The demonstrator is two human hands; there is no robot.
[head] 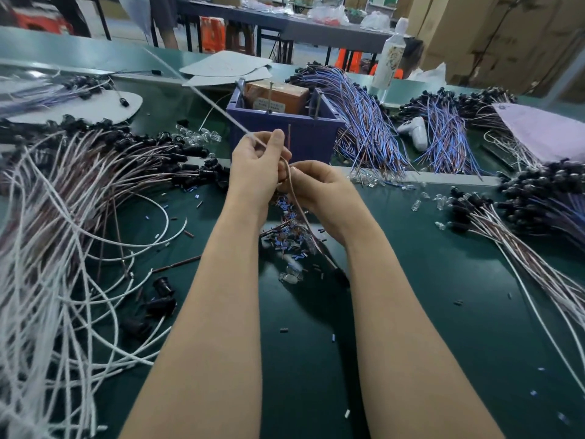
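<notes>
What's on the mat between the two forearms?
Head view: a heap of small blue and brown sleeve bits, a few clear bulbs, and the brown wire hanging down from the right hand.

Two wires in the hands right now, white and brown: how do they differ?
The white wire runs straight and taut, up and away from the left hand; the brown wire bends over and droops below the right hand. Both meet between the hands.
</notes>
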